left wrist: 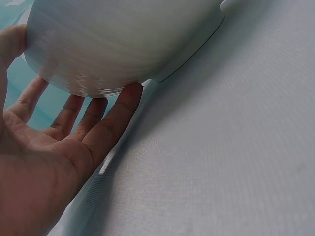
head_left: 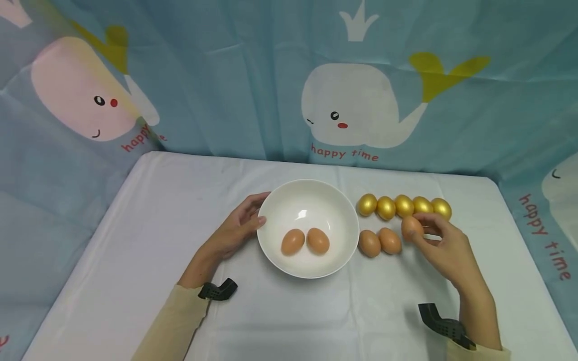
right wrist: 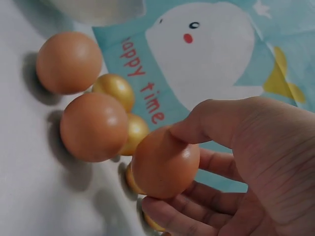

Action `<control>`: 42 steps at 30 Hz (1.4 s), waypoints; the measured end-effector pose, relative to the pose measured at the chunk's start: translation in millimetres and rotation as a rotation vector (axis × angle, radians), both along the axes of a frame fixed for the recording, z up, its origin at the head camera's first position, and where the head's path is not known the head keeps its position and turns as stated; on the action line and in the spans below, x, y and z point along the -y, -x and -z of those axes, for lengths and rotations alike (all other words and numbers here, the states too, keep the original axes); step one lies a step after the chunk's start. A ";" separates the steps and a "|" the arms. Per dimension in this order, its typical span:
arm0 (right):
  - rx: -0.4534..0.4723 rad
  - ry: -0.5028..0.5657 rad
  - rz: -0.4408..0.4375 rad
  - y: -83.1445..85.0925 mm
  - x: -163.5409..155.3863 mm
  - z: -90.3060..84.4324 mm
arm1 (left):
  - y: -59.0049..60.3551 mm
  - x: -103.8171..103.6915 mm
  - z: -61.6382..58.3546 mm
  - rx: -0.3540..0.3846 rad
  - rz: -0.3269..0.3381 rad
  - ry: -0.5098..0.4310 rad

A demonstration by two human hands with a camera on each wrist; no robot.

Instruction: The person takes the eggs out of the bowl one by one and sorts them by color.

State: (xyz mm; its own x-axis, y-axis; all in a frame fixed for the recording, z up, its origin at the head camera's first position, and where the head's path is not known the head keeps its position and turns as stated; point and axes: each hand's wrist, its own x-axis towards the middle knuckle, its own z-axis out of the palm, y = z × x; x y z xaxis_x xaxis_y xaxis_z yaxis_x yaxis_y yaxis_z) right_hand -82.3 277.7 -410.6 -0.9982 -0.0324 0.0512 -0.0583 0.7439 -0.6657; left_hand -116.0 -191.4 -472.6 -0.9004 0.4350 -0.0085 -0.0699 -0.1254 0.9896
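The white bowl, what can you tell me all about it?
The white bowl is round, smooth and shiny, perhaps glazed ceramic. It sits upright on the white tablecloth, near the middle of the table. Two brown eggs lie side by side inside, toward the near edge. The left hand rests against its left side, thumb at the rim, fingers along the outer wall. More eggs lie just to its right, not touching it.
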 end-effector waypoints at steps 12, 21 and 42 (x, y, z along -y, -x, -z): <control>0.132 -0.076 -0.024 3.7 -4.7 6.7 | -0.3 0.3 -0.7 0.011 -0.007 0.007; 0.150 -0.099 -0.018 3.8 -6.6 11.3 | 1.0 -3.3 0.8 0.014 0.000 0.009; 0.188 -0.118 -0.051 4.3 -4.6 9.2 | -0.2 -0.5 -3.1 0.012 0.000 0.002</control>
